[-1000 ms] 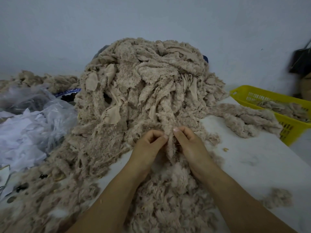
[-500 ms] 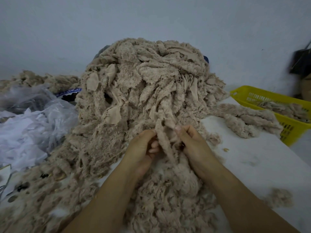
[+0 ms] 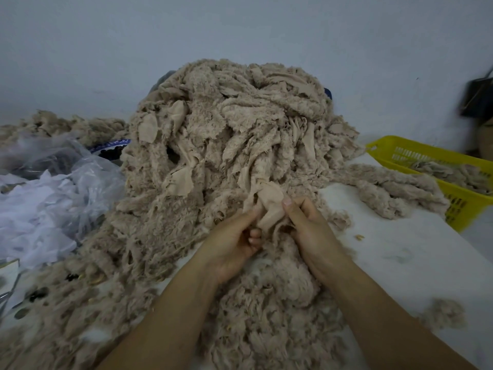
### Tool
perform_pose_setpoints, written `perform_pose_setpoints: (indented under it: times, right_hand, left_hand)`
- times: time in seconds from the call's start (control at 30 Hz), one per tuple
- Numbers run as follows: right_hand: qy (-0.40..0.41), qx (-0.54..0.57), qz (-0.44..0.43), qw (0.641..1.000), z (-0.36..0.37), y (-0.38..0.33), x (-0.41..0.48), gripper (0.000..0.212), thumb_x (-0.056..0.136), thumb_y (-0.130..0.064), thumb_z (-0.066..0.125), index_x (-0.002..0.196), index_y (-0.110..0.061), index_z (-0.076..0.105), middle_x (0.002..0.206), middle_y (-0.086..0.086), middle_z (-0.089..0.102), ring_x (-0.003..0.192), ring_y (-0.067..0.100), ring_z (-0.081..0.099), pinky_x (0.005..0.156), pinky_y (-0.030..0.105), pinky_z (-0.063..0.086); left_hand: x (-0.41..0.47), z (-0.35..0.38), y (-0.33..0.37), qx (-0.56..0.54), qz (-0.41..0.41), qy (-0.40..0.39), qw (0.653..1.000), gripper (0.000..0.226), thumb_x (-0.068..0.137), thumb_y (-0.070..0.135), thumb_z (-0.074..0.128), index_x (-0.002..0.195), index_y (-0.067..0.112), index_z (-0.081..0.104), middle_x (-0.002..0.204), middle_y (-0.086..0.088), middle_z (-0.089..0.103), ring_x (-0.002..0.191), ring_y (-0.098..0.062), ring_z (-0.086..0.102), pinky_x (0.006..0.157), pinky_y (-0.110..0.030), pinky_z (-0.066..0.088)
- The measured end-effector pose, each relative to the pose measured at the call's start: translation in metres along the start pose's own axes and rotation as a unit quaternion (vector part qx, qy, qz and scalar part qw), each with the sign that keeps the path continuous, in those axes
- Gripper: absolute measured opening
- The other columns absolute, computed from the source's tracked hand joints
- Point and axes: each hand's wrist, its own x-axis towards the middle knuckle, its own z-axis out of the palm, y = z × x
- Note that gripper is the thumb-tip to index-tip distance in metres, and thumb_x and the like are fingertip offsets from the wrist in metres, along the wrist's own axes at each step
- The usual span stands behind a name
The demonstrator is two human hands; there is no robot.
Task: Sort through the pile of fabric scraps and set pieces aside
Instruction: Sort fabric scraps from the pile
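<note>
Both hands are at the foot of the pile of fabric scraps (image 3: 226, 145), which is heaped high on the counter (image 3: 400, 252). The left hand (image 3: 232, 247) and right hand (image 3: 309, 231) have their fingers pinched on one scrap (image 3: 269, 206), smooth backing outward. It looks soft, light and limp, probably tangled with its neighbours; a hold near its free edge seems best.
</note>
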Motion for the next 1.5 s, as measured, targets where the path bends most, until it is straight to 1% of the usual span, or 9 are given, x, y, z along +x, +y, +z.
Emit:
perform_pose_setpoints:
  times: [0.13, 0.4, 0.57, 0.67, 0.83, 0.93, 1.07, 1.23, 1.5]
  right_hand:
    - [-0.005, -0.029, 0.011, 1.0, 0.002, -0.001, -0.002, 0.027, 0.083, -0.049, 0.061, 0.069, -0.028, 0.053, 0.091, 0.014, 0.053, 0.087, 0.031, 0.051, 0.09, 0.065, 0.045]
    - [0.023, -0.041, 0.004, 0.999, -0.001, 0.007, 0.004, 0.031, 0.097, -0.038, 0.057, 0.068, -0.027, 0.051, 0.082, 0.007, 0.053, 0.083, 0.022, 0.051, 0.084, 0.041, 0.042]
    - [-0.06, -0.227, -0.027, 0.972, 0.001, 0.003, -0.003, 0.039, 0.083, -0.069, 0.052, 0.084, -0.03, 0.053, 0.071, -0.025, 0.063, 0.063, -0.013, 0.056, 0.055, 0.006, 0.04]
    - [-0.092, -0.291, -0.043, 0.951, 0.003, 0.006, -0.006, 0.026, 0.087, -0.057, 0.061, 0.09, -0.035, 0.049, 0.078, -0.018, 0.059, 0.061, -0.009, 0.051, 0.054, 0.006, 0.039]
    - [-0.106, -0.387, -0.085, 0.912, 0.007, 0.001, -0.01, 0.046, 0.07, -0.076, 0.056, 0.099, -0.045, 0.037, 0.11, -0.025, 0.043, 0.094, -0.012, 0.05, 0.07, 0.015, 0.044]
    - [-0.09, -0.455, -0.132, 0.876, 0.01, 0.005, -0.008, 0.024, 0.092, -0.044, 0.056, 0.084, -0.035, 0.035, 0.093, -0.015, 0.042, 0.078, 0.003, 0.047, 0.063, 0.019, 0.038]
    - [-0.01, -0.376, -0.077, 0.923, 0.0, 0.003, -0.002, 0.024, 0.098, -0.027, 0.05, 0.076, -0.015, 0.048, 0.067, -0.006, 0.047, 0.055, 0.002, 0.044, 0.049, 0.016, 0.033]
    - [-0.014, -0.33, 0.003, 0.944, -0.004, 0.001, 0.001, 0.027, 0.099, -0.018, 0.045, 0.073, -0.025, 0.044, 0.06, -0.003, 0.042, 0.043, 0.006, 0.037, 0.041, 0.017, 0.026]
    - [0.006, -0.12, 0.112, 0.986, -0.004, -0.012, -0.003, 0.037, 0.096, -0.017, 0.048, 0.062, -0.022, 0.062, 0.089, 0.012, 0.063, 0.087, 0.025, 0.062, 0.084, 0.037, 0.052]
  left_hand:
    - [0.002, 0.0, -0.001, -0.03, 0.011, 0.052, 0.998, 0.014, 0.092, 0.02, 0.063, 0.087, 0.011, 0.071, 0.064, 0.002, 0.057, 0.046, -0.005, 0.043, 0.04, -0.015, 0.036]
    - [0.001, -0.001, 0.004, -0.118, 0.04, 0.084, 0.989, 0.026, 0.104, 0.027, 0.05, 0.11, 0.004, 0.062, 0.063, -0.004, 0.064, 0.044, -0.01, 0.056, 0.039, -0.018, 0.045]
    - [-0.003, -0.001, 0.002, -0.032, 0.034, 0.043, 0.998, 0.04, 0.103, 0.041, 0.046, 0.119, 0.01, 0.067, 0.095, -0.012, 0.074, 0.062, -0.015, 0.067, 0.047, -0.021, 0.054]
    - [-0.002, -0.001, 0.002, -0.004, 0.052, 0.063, 0.997, 0.042, 0.101, 0.044, 0.049, 0.111, 0.011, 0.073, 0.104, -0.012, 0.072, 0.072, -0.019, 0.065, 0.057, -0.025, 0.059]
    - [-0.002, -0.003, 0.007, -0.011, 0.104, 0.084, 0.991, 0.03, 0.098, 0.035, 0.057, 0.103, 0.01, 0.073, 0.087, -0.012, 0.076, 0.065, -0.017, 0.07, 0.057, -0.027, 0.06]
    - [-0.003, -0.001, 0.005, -0.013, 0.124, 0.066, 0.99, 0.016, 0.085, 0.02, 0.067, 0.093, 0.006, 0.066, 0.078, -0.01, 0.074, 0.068, -0.016, 0.072, 0.059, -0.022, 0.059]
    - [-0.004, -0.001, 0.004, -0.026, 0.132, 0.052, 0.99, 0.008, 0.096, 0.009, 0.059, 0.09, 0.005, 0.06, 0.076, -0.01, 0.075, 0.074, -0.018, 0.076, 0.059, -0.021, 0.059]
    - [-0.003, -0.005, 0.008, -0.01, 0.152, 0.093, 0.984, 0.01, 0.101, 0.017, 0.054, 0.099, 0.009, 0.058, 0.068, -0.004, 0.07, 0.058, -0.013, 0.071, 0.046, -0.018, 0.053]
    - [-0.002, -0.014, 0.018, -0.081, 0.163, 0.142, 0.973, 0.011, 0.105, 0.016, 0.048, 0.111, 0.013, 0.056, 0.067, -0.003, 0.073, 0.052, -0.011, 0.069, 0.041, -0.018, 0.05]
